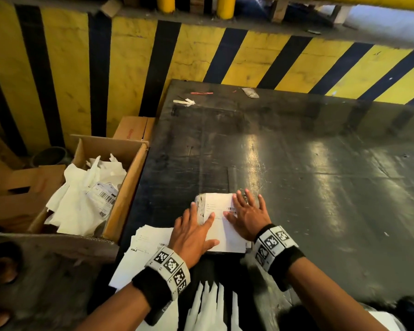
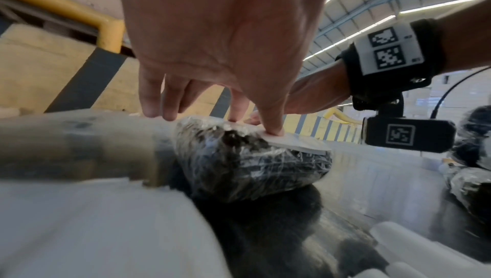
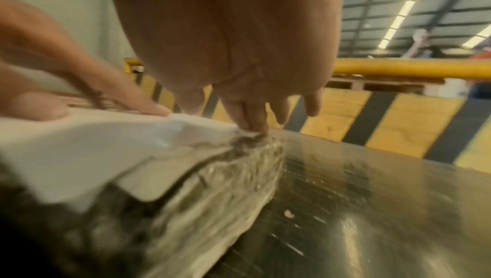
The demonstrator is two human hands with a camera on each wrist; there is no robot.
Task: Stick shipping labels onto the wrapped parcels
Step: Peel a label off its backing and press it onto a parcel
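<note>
A dark parcel (image 2: 247, 163) wrapped in clear film lies near the front edge of the black table (image 1: 296, 163). A white shipping label (image 1: 221, 225) with a barcode covers its top. My left hand (image 1: 193, 231) lies flat on the label's left side, fingers straight and spread. My right hand (image 1: 247, 215) presses flat on the label's right side, its fingers reaching the parcel's far edge. In the right wrist view the label (image 3: 87, 146) has a corner hanging loose over the parcel (image 3: 218, 188). In the left wrist view the thumb of my left hand (image 2: 218, 51) presses the label (image 2: 297, 142).
A stack of white label sheets (image 1: 141, 249) lies left of the parcel, with peeled backing strips (image 1: 208, 306) at the front edge. An open cardboard box (image 1: 129, 187) of crumpled backing paper stands left of the table. A yellow and black striped wall (image 1: 201, 56) rises behind. More wrapped parcels (image 2: 473, 194) sit at right.
</note>
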